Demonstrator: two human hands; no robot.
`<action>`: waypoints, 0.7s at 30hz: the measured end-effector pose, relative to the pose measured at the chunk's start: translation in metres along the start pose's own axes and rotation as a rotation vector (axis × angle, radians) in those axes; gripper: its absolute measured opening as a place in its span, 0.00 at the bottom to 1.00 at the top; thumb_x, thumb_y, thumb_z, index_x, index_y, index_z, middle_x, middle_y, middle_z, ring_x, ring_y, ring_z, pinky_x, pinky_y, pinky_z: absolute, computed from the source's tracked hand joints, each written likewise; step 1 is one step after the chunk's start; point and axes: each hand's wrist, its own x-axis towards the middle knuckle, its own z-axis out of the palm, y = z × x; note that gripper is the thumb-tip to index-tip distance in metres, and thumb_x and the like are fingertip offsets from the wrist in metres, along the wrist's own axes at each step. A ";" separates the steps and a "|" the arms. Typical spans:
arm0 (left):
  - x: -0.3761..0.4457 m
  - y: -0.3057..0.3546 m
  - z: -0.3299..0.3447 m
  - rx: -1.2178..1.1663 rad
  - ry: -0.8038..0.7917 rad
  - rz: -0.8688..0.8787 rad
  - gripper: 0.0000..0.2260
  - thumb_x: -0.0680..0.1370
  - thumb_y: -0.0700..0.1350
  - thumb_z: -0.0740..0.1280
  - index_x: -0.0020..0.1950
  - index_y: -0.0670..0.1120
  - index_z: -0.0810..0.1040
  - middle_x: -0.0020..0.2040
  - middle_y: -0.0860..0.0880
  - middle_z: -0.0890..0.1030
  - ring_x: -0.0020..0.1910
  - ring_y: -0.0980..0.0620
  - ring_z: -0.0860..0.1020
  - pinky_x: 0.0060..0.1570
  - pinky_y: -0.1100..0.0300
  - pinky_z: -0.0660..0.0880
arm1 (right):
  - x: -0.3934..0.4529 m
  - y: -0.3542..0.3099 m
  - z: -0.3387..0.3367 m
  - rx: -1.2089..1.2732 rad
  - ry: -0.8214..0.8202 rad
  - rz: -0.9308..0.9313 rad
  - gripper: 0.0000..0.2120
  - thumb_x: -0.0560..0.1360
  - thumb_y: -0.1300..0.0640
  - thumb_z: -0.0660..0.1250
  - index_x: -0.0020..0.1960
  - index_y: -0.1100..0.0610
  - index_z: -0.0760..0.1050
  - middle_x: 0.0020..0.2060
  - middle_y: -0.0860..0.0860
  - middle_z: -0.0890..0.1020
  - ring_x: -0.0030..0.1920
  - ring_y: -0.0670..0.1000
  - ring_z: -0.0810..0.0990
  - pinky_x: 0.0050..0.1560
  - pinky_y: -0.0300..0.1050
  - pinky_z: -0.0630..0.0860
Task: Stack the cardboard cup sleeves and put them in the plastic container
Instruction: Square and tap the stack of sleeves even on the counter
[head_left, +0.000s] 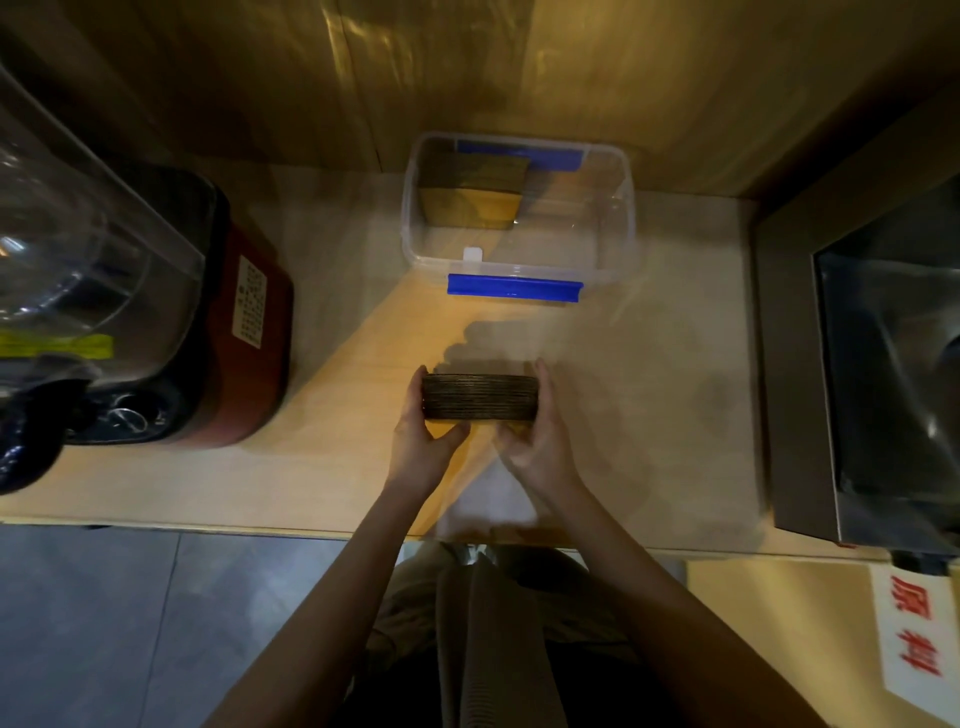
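One stack of sleeves (479, 397) at frame centre, clamped btwn left hand (423, 447) and right hand (540, 441). One plastic container (618, 208) upper centre, holding one sleeve bundle (472, 192).

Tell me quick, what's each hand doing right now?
Left hand: closed on the left end of the stack of cup sleeves.
Right hand: closed on the stack's right end.

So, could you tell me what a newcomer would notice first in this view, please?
Probably the stack of cardboard sleeves, pressed between the left hand and right hand at the counter's middle. Beyond it stands the clear plastic container with blue clips, holding another stack in its far-left corner.
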 end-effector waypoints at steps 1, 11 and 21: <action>0.000 0.000 0.001 -0.011 0.003 -0.008 0.36 0.71 0.36 0.69 0.74 0.47 0.53 0.70 0.44 0.69 0.69 0.50 0.66 0.65 0.61 0.64 | 0.000 0.000 0.001 -0.004 0.001 0.003 0.40 0.72 0.64 0.67 0.74 0.54 0.46 0.70 0.54 0.67 0.67 0.44 0.64 0.68 0.37 0.64; 0.003 0.004 -0.002 -0.018 0.009 -0.017 0.38 0.70 0.36 0.69 0.75 0.47 0.52 0.71 0.44 0.67 0.71 0.48 0.65 0.70 0.53 0.63 | -0.006 -0.001 -0.002 -0.030 0.006 -0.003 0.37 0.75 0.62 0.63 0.75 0.55 0.44 0.72 0.54 0.65 0.70 0.46 0.63 0.68 0.35 0.61; 0.010 0.000 -0.007 0.030 -0.014 0.007 0.36 0.71 0.33 0.66 0.74 0.47 0.54 0.71 0.43 0.68 0.70 0.48 0.68 0.69 0.53 0.65 | 0.002 -0.001 0.000 -0.063 0.035 0.017 0.37 0.75 0.67 0.61 0.75 0.56 0.43 0.71 0.55 0.65 0.66 0.43 0.63 0.64 0.28 0.61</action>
